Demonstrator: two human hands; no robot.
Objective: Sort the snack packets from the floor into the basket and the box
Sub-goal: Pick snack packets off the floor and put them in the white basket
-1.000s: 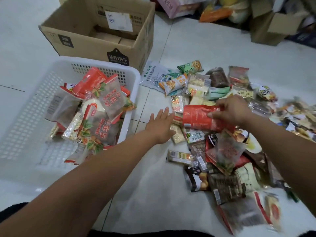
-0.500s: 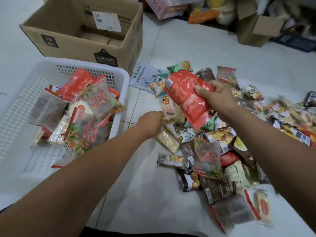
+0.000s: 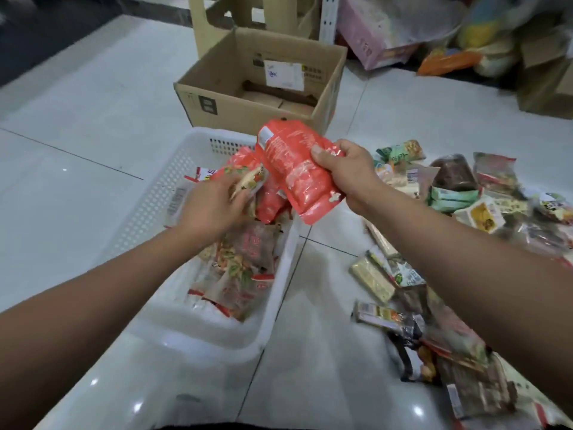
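Our right hand (image 3: 347,173) grips 1 red packet (image 3: 294,172) by its right edge. The thumb (image 3: 321,154) presses on top and the other fingers are curled under it, so we cannot see them well. The packet hangs tilted in the air, over the far right corner of the basket (image 3: 283,268), near the middle of the view.

Our left hand (image 3: 210,206), at 9 o'clock from the red packet, pinches 1 small packet (image 3: 249,181) between the thumb and the bent fingers, above the basket. Inside the basket lie red and clear packets.

The box (image 3: 257,110) stands open at 12 o'clock, just behind the basket. More packets (image 3: 465,197) lie in a loose heap from 3 to 5 o'clock on the floor (image 3: 93,135), which has pale glossy tiles. At 1 to 2 o'clock, along the back, we see blurred cartons and bags (image 3: 449,57).
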